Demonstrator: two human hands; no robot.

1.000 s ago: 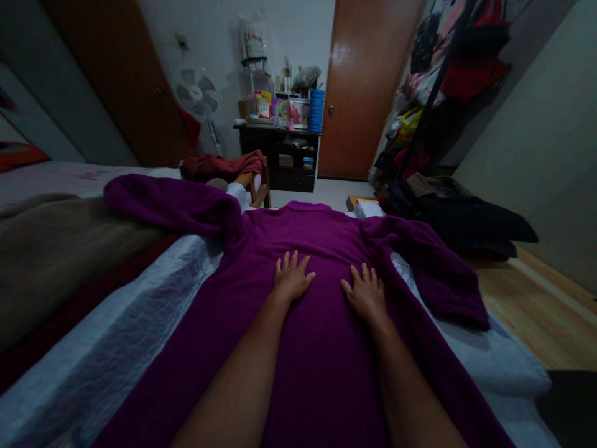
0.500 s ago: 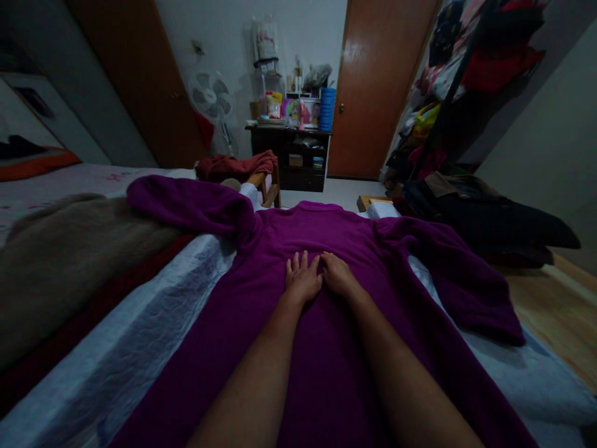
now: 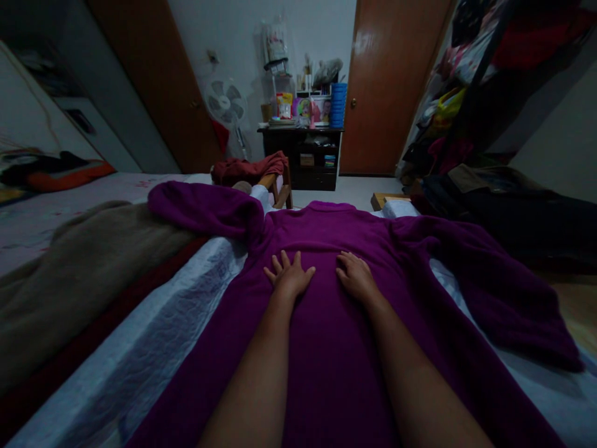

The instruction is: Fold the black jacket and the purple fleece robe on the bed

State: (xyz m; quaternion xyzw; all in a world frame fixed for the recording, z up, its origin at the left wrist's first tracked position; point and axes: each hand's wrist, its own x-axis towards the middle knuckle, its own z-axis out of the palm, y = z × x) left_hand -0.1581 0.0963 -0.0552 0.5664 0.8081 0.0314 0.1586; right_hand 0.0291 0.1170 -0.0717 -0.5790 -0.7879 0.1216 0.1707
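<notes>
A long purple fleece robe (image 3: 336, 348) lies spread over the mattress (image 3: 186, 311), its collar at the far end. One sleeve stretches to the left and the other to the right. My left hand (image 3: 290, 275) rests flat on the upper part of the robe, fingers spread. To its right, my right hand (image 3: 357, 275) presses on the same cloth with its fingers stretched forward and close together. A gap of bare purple cloth separates the two hands. Neither hand holds anything.
On the left lies a brown blanket (image 3: 93, 261). Folded dark clothes (image 3: 517, 211) are piled at the right. Beyond the mattress stand a red cloth (image 3: 252, 167) on a wooden frame, a white fan (image 3: 226, 102), a dark cabinet (image 3: 298, 180) and a wooden door (image 3: 377, 93).
My hands, nearly touching before, have moved apart over the cloth, the left one leftward and the right one rightward. The fingers of my left hand are more widely spread.
</notes>
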